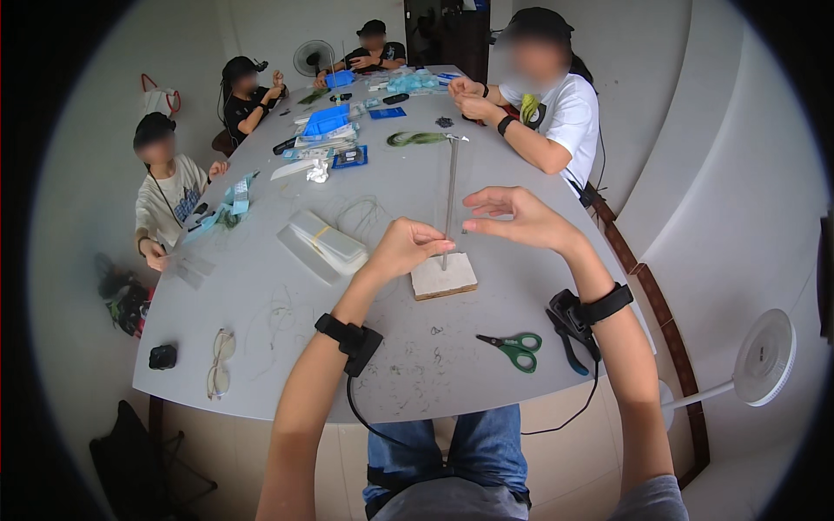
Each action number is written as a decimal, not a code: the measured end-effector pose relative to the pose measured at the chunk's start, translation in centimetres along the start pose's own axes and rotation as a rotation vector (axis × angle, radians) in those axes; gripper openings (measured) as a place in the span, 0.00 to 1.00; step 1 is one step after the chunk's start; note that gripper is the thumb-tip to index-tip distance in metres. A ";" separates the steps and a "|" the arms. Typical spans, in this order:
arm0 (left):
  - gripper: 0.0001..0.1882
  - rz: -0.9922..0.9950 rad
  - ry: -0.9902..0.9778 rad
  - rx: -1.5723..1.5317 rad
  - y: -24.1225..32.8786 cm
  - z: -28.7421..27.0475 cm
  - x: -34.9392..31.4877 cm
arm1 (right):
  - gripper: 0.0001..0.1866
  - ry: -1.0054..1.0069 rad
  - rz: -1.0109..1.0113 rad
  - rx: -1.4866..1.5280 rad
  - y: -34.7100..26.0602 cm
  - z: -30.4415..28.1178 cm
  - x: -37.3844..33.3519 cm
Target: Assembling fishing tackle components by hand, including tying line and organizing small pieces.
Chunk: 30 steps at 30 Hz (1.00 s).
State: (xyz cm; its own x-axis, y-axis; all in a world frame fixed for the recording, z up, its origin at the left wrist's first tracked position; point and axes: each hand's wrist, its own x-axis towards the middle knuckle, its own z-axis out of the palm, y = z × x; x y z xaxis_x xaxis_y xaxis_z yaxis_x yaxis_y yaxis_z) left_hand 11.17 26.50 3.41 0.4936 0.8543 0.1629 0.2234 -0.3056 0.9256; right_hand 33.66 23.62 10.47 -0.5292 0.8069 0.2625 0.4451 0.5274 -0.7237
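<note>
A thin metal rod (451,191) stands upright on a small block with a white top (434,276) in front of me. My left hand (404,250) is closed in a pinch at the rod's lower part, just above the block. To the right of the rod, my right hand (517,219) is held with fingers and thumb apart, and I see nothing in it. Green strands (415,139) lie beside the rod's top in the picture. Left of my left hand is a stack of clear plastic sleeves (326,243) with a yellow band.
Green-handled scissors (517,349) and pliers (569,340) lie at the near right. Glasses (221,360) and a small black box (162,357) are at the near left. Blue trays (327,120) stand farther up the table. Several people sit around it. A white fan (764,356) stands at right.
</note>
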 end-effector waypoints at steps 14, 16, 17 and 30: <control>0.11 0.425 0.265 -0.175 10.5 -2.5 1.6 | 0.15 0.274 -0.159 0.191 -1.5 2.3 1.7; 0.10 0.413 0.262 -0.169 10.6 -2.5 1.8 | 0.13 0.272 -0.180 0.164 -1.5 2.4 2.0; 0.10 0.428 0.271 -0.163 10.5 -2.4 1.9 | 0.12 0.268 -0.162 0.153 -1.7 2.4 2.1; 0.11 0.604 0.479 0.009 11.2 -1.7 2.9 | 0.19 0.233 -0.072 0.094 -2.6 2.5 1.9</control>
State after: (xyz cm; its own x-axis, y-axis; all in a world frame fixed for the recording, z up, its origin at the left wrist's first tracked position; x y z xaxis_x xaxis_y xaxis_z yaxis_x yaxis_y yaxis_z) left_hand 13.67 26.28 14.81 0.1148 0.6265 0.7710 0.0386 -0.7783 0.6267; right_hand 29.72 23.07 11.27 -0.3715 0.8135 0.4474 0.3378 0.5673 -0.7511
